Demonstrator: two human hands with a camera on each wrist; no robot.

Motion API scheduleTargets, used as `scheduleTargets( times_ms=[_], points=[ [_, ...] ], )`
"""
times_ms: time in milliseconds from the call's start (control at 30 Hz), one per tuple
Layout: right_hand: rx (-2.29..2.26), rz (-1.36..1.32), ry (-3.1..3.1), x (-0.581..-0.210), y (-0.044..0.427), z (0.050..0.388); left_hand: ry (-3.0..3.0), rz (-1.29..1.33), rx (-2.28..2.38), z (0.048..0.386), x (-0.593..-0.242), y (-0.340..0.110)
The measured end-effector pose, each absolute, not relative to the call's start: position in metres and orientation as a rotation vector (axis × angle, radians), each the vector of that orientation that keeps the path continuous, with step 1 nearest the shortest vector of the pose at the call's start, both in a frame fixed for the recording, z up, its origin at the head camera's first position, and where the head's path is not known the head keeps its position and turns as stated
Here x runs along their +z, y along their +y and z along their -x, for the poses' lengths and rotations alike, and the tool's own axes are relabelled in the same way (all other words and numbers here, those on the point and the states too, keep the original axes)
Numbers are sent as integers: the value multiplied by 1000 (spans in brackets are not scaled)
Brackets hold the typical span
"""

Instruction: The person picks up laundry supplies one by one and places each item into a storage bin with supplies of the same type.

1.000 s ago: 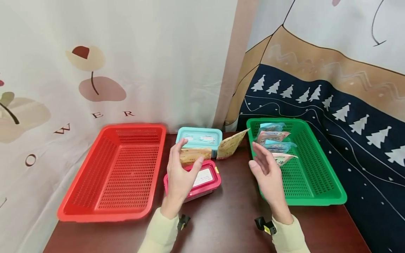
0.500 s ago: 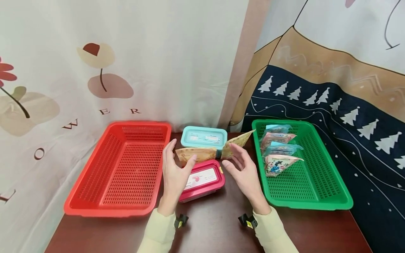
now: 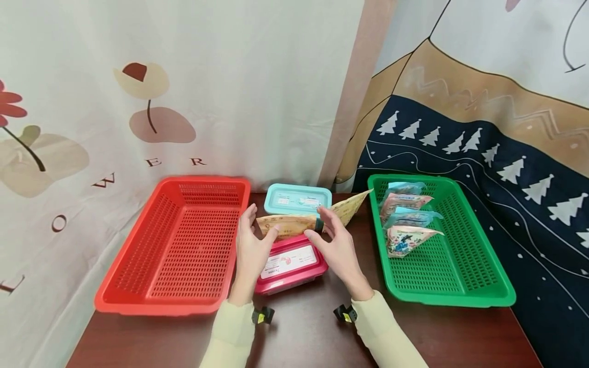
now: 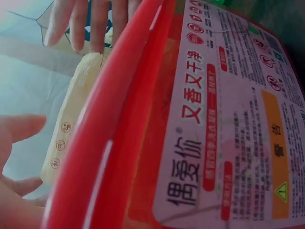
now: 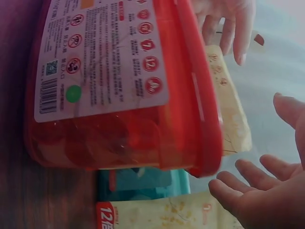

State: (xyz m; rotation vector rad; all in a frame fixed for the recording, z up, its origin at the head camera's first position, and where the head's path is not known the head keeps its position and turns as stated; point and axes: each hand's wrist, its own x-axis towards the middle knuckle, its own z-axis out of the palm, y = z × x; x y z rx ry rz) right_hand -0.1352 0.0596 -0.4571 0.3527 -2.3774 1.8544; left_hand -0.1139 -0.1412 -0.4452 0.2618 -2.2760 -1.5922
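A beige packet [image 3: 289,225] stands upright behind a pink plastic box with a lid [image 3: 292,263] bearing a white label. My left hand [image 3: 250,250] is at the packet's left end, fingers spread and relaxed. At the other end is my right hand [image 3: 338,250], its thumb apart from its fingers. In the left wrist view the box's red rim hides part of the packet [image 4: 76,100]; right fingertips are close to its end, and contact I cannot tell. The right wrist view shows the open right hand [image 5: 271,191] beside the packet [image 5: 233,114].
A red basket [image 3: 103,301] stands on the left. On the right, a green basket [image 3: 465,299] holds several upright packets [image 3: 407,240]. A light blue lidded box [image 3: 298,198] and a leaning yellow packet [image 3: 352,208] are behind. Curtains [image 3: 257,92] bound the brown table [image 3: 303,332].
My right hand has moved left, from beside the green basket to the beige packet's right end. The left hand stays near the packet's left end. The head view has shifted slightly.
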Motion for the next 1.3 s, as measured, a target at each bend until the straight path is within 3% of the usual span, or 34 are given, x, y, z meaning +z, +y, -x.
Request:
scheduleTargets(
  times_ms=[1000, 1300],
  points=[
    [1582, -257, -2494, -464, 38, 158, -2365, -355, -1380, 130, -459, -147],
    [1693, -243, -2400, -462, 39, 157, -2300, -326, -1416, 130, -457, -146]
  ],
)
